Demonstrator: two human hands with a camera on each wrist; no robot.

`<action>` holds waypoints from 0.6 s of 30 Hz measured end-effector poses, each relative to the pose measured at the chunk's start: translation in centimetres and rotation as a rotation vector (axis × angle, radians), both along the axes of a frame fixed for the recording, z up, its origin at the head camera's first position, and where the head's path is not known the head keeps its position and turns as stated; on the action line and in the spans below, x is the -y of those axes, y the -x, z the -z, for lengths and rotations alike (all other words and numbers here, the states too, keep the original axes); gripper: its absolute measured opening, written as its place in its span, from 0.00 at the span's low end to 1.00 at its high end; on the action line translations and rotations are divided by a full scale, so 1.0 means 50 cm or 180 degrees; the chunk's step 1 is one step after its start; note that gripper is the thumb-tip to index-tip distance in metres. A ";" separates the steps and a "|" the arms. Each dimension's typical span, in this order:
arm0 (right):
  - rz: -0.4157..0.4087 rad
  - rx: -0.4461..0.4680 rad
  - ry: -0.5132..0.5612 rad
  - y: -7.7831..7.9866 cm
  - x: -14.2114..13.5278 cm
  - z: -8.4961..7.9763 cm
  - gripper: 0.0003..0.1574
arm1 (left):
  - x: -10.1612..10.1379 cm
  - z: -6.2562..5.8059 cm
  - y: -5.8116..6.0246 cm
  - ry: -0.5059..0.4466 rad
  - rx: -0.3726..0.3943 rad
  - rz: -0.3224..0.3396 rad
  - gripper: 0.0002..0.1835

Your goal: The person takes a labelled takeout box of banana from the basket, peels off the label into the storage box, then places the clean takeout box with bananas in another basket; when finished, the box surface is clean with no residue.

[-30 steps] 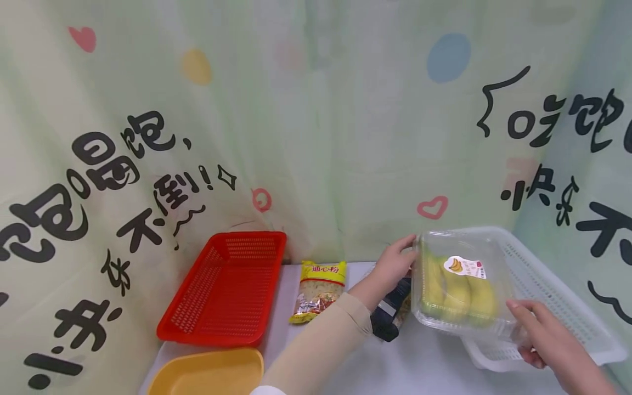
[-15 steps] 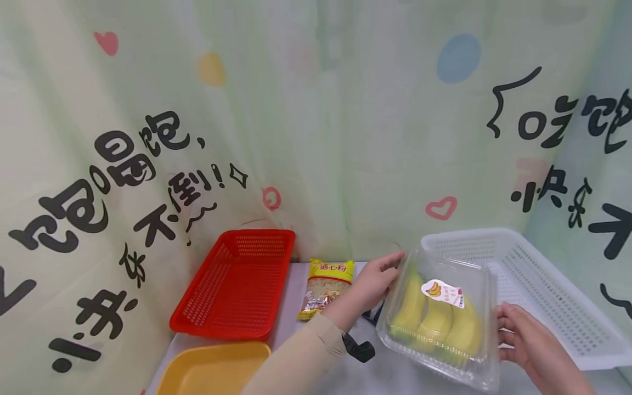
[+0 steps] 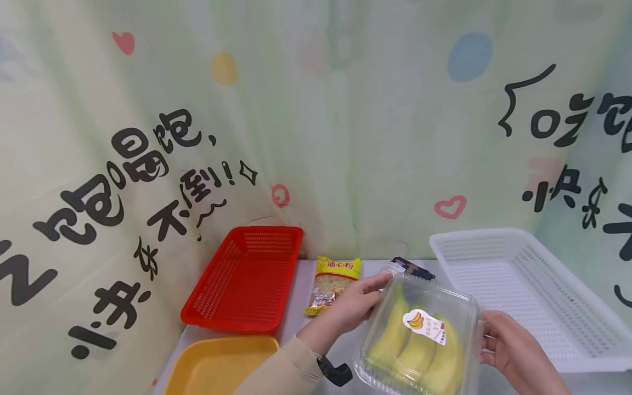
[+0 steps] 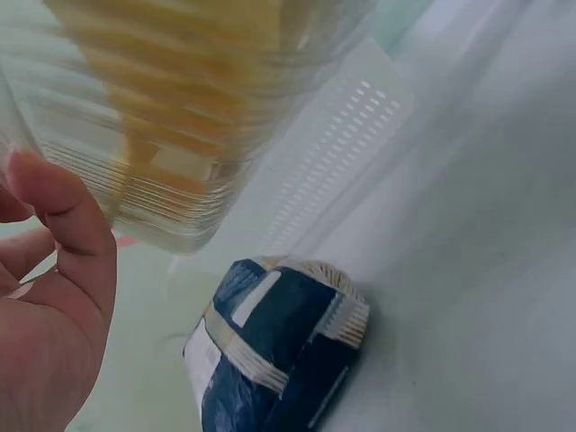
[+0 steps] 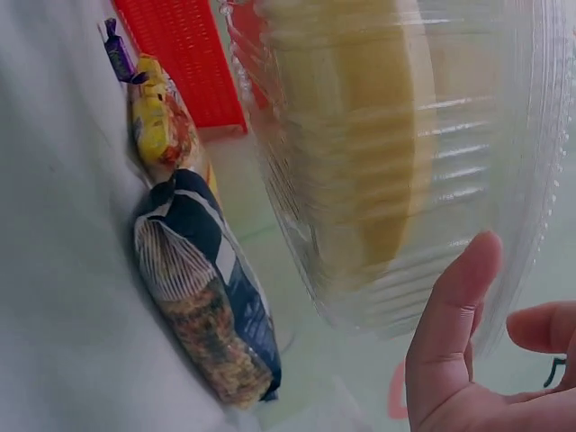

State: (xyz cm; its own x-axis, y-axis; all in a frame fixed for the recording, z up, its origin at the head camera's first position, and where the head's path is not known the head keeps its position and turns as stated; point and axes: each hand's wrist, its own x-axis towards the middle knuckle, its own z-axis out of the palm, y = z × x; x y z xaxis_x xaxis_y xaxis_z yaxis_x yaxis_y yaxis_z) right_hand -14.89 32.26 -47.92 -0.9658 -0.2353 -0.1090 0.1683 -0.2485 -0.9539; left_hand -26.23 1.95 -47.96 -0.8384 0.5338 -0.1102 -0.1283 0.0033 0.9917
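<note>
Banana box (image 3: pixel 418 341) is held by left hand (image 3: pixel 356 305) and right hand (image 3: pixel 511 344).

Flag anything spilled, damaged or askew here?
Nothing stands out: no spill or damage visible. The clear banana box tilts, but that fits being held up by the left hand and the right hand. The yellow bag and dark bag on the table look intact.

Counting left hand (image 3: pixel 359 304) plus right hand (image 3: pixel 508 341) for 2 hands, red basket (image 3: pixel 242 293) plus white basket (image 3: pixel 523 296) for 2 baskets, yellow bag (image 3: pixel 336 282) plus dark bag (image 4: pixel 279 346) for 2 food bags, 1 yellow tub (image 3: pixel 219 359), 1 clear box (image 3: pixel 456 306), 1 sticker (image 3: pixel 424 327), apparently 3 bananas (image 3: pixel 445 363), 1 tiny purple packet (image 5: pixel 118 54).
</note>
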 end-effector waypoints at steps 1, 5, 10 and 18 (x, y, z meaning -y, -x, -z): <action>0.0120 0.0136 -0.0171 0.001 0.007 0.002 0.14 | 0.006 0.004 -0.003 -0.0007 -0.0009 0.0011 0.25; 0.0294 0.0597 -0.0613 0.004 0.028 0.007 0.11 | 0.029 0.016 -0.016 0.0018 -0.0015 0.0022 0.29; 0.0402 0.0673 -0.0771 -0.008 0.044 0.021 0.15 | 0.056 0.026 -0.033 -0.0032 0.0147 0.0033 0.24; 0.0789 0.1088 -0.0783 -0.030 0.065 0.045 0.15 | 0.116 0.057 -0.095 0.0000 0.0386 0.0049 0.20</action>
State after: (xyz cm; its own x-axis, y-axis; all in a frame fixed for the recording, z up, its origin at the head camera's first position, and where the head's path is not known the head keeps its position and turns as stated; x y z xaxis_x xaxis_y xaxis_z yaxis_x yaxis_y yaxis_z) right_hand -13.41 29.02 -50.17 -0.8887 0.0699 -0.4531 0.4463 -0.0949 -0.8899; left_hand -21.50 -3.88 -50.82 -0.8107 0.5465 -0.2103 -0.2471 0.0062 0.9690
